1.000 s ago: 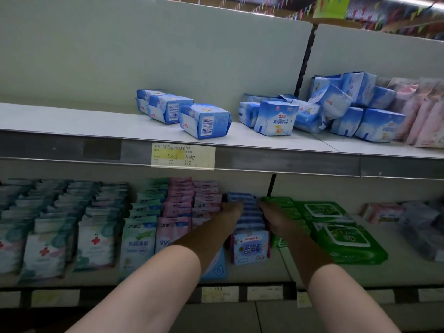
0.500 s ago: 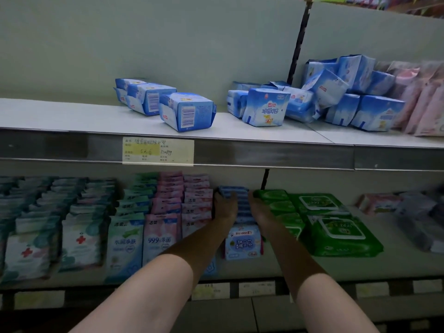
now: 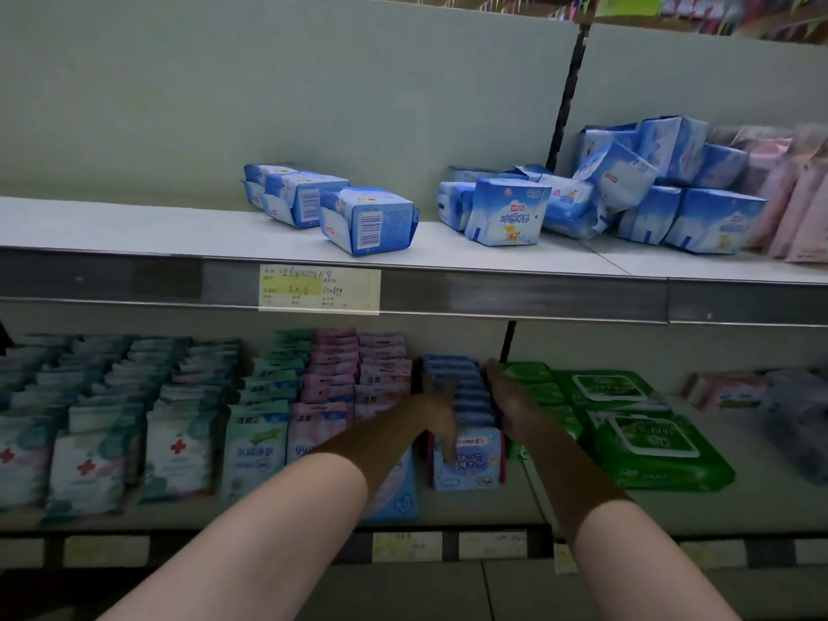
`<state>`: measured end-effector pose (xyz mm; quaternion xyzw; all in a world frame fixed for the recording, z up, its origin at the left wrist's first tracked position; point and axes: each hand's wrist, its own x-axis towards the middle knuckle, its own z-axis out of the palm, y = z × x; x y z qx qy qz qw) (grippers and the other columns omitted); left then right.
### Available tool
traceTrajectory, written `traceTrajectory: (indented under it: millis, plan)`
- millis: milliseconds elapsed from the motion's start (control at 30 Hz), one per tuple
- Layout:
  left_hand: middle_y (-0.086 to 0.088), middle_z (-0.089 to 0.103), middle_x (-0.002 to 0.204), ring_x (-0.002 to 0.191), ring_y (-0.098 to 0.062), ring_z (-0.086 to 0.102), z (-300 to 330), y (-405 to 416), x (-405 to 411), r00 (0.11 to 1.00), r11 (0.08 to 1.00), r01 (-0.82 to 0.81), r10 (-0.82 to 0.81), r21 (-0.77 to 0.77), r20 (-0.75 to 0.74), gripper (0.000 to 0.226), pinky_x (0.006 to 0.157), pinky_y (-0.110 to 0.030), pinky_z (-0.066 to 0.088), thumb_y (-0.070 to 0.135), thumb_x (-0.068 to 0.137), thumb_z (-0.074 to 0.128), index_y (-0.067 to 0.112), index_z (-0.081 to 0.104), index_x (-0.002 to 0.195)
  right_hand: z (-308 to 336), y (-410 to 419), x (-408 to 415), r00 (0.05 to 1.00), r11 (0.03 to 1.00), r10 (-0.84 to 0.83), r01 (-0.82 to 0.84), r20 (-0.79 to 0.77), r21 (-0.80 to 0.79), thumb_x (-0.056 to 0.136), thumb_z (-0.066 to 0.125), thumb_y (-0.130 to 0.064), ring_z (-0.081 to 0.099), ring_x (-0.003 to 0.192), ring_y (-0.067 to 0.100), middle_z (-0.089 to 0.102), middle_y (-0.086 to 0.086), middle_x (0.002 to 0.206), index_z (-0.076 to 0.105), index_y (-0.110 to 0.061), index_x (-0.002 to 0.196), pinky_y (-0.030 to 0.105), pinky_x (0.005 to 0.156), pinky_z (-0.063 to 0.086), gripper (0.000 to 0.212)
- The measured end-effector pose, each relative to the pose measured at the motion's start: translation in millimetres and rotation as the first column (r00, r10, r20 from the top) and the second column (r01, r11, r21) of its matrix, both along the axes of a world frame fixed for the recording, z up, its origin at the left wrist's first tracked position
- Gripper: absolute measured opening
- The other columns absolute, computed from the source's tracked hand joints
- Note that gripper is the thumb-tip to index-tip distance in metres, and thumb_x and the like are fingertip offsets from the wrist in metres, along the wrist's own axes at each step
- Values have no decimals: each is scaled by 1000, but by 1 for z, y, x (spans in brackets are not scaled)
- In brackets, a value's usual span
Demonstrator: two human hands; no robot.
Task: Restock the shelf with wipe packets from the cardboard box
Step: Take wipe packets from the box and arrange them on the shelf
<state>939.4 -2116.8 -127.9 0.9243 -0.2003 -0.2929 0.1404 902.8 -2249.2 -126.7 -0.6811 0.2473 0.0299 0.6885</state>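
Head view: fingers of the left hand (image 3: 437, 407) laid along the left flank of a row of blue wipe packets (image 3: 466, 396), thumb apparently down across the face of the front packet; whether curled in a grip or only pressing flat cannot be told in the dim light. Fingers of the right hand (image 3: 511, 398) set against the right flank of the same row, fairly straight, reaching toward the back; the tips too dark to judge. Row thus bracketed between both hands, standing upright on the lower shelf (image 3: 484, 508), front packet pale blue with a printed label facing out.

Just left of the row, columns of pink packets (image 3: 358, 383) and mint-green packets (image 3: 264, 423), then white packets with red crosses (image 3: 89, 463) farther left. Just right, touching the right hand's outer side, flat green wipe packs (image 3: 636, 432) lying with lids up. Bare forearms running from the lower edge up to the shelf.

Above, upper shelf (image 3: 134, 235) with blue soft packs (image 3: 367, 219) lying on their sides, a heap of the same farther right, and a yellow price tag (image 3: 319, 290) on its front rail. Cardboard box out of sight.
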Motion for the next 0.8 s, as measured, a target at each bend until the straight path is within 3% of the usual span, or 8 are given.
traceTrajectory:
  millis: [67, 133, 233, 400, 500, 600, 700, 800]
  plan:
    - [-13, -11, 161, 147, -35, 8, -3, -2, -3, 1000, 1000, 8, -8, 14, 26, 143, 120, -44, 19, 17, 64, 90, 19, -25, 150, -3, 0, 3, 999, 999, 34, -34, -18, -3, 97, 37, -61, 69, 87, 29, 70, 18, 101, 61, -2, 118, 41, 80, 57, 67]
    - [-14, -8, 161, 146, -35, 15, -11, -4, 2, 1000, 999, 10, -11, 34, 29, 151, 117, -44, 27, 18, 57, 93, 24, -27, 147, -28, -17, 22, 999, 999, 44, -44, -1, -16, 88, 40, -72, 70, 96, 31, 71, 17, 108, 62, -8, 125, 47, 91, 56, 77]
    - [-15, -3, 161, 142, -37, 24, -14, -3, 9, 998, 997, 44, -46, 66, 34, 149, 111, -47, 37, 18, 57, 93, 29, -23, 149, -29, -20, 21, 996, 996, 85, -85, 1, -26, 89, 42, -71, 72, 95, 30, 72, 15, 106, 62, -10, 122, 47, 91, 56, 72]
    - [-10, -2, 160, 141, -37, 24, -2, -6, 9, 998, 997, 55, -56, 50, 28, 142, 111, -44, 36, 19, 63, 89, 22, -21, 152, -6, -15, 19, 995, 994, 103, -103, -15, -43, 90, 42, -70, 69, 100, 29, 71, 14, 112, 63, -12, 122, 46, 95, 54, 69]
    - [-10, 31, 151, 133, -34, 38, 1, -9, 18, 995, 990, -74, 65, -118, -77, 125, 108, -42, 40, 21, 63, 87, 14, 3, 155, -5, -16, 27, 997, 997, 74, -75, -19, -32, 87, 46, -72, 66, 105, 29, 66, 15, 120, 60, -12, 126, 46, 99, 51, 73]
    - [-8, 50, 134, 118, -29, 51, -3, -12, 20, 957, 900, -270, 213, -343, -197, 99, 105, -44, 44, 24, 59, 84, 12, 36, 146, 7, -4, 29, 998, 981, 64, -61, 10, -185, 99, 36, -57, 63, 90, 25, 64, 17, 118, 59, -3, 121, 35, 86, 53, 63]
    - [-10, 16, 156, 138, -34, 30, -6, -19, 25, 865, 642, -491, 441, -588, -240, 100, 113, -43, 34, 25, 79, 72, 19, 7, 155, 10, -4, 42, 995, 936, 51, -16, 90, -352, 104, 29, -49, 55, 92, 23, 57, 17, 128, 54, -2, 128, 32, 83, 44, 58]
    - [-13, 0, 161, 143, -33, 20, -10, -26, 22, 820, 610, -498, 562, -616, -107, 90, 114, -36, 29, 23, 93, 56, 17, -9, 154, 8, -4, 50, 992, 923, 109, -80, 56, -376, 103, 26, -53, 50, 122, 28, 44, 14, 146, 39, -6, 146, 31, 96, 38, 65]
